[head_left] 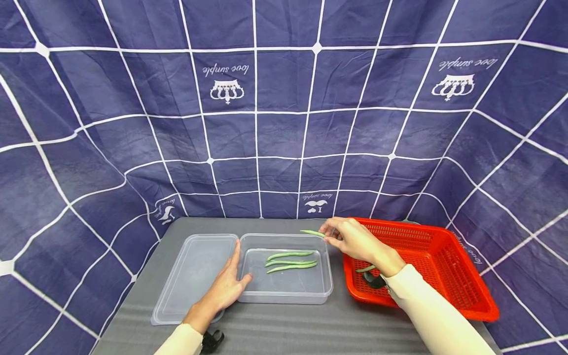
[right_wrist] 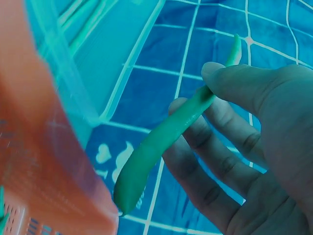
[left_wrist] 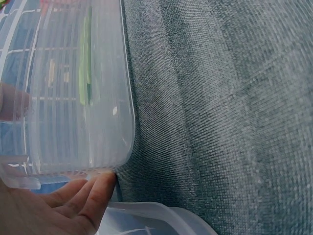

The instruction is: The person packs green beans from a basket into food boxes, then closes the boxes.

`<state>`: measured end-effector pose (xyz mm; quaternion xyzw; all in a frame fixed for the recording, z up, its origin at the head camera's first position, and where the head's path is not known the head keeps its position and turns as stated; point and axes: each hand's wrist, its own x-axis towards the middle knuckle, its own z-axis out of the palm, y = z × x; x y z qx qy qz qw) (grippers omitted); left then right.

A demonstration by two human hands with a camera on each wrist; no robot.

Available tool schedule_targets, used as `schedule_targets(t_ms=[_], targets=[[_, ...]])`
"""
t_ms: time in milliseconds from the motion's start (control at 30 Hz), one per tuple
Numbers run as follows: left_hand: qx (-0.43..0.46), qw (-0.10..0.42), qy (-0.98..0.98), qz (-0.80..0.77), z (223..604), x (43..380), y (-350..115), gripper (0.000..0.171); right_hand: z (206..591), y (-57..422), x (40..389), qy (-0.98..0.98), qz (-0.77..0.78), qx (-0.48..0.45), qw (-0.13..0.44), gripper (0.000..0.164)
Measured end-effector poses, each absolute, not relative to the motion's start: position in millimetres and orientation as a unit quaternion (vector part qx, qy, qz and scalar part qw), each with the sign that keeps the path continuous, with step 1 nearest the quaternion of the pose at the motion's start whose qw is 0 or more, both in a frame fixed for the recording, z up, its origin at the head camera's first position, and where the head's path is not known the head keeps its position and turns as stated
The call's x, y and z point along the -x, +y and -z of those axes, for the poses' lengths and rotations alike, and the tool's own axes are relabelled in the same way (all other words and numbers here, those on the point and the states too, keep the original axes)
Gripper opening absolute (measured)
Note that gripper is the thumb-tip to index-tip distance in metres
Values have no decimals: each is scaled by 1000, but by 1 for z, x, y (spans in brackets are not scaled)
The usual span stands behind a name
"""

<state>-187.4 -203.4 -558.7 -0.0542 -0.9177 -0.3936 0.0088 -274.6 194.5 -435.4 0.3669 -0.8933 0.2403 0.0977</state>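
A green bean [right_wrist: 166, 134] is pinched between the thumb and fingers of my right hand [head_left: 355, 239]. In the head view, this hand is between the clear plastic container [head_left: 286, 297] and the red basket [head_left: 477, 276], with the bean's free end over the container's far right rim. Three green beans [head_left: 290, 263] lie side by side inside the container. My left hand [head_left: 228, 286] rests at the container's left end, fingers straight along the outside wall and thumb over the rim. The left wrist view shows its fingertips [left_wrist: 105, 181] at the wall's lower edge.
A clear plastic lid [head_left: 195, 266] lies flat left of the container, partly under my left forearm. One green bean [head_left: 365, 269] shows in the basket beside my right wrist. The grey tabletop [head_left: 284, 328] ends at a blue checked cloth [head_left: 284, 138] behind.
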Motion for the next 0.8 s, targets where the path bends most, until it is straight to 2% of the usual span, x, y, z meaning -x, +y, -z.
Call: schedule_targets(t_ms=[333,800], targets=[[58,7,-918,392,557,188,-204,111,438,167,283,-878,-247,-403,78,17],[49,7,-919,390,557,187,-205,110,453,128,295,-878,-260,-399,44,19]])
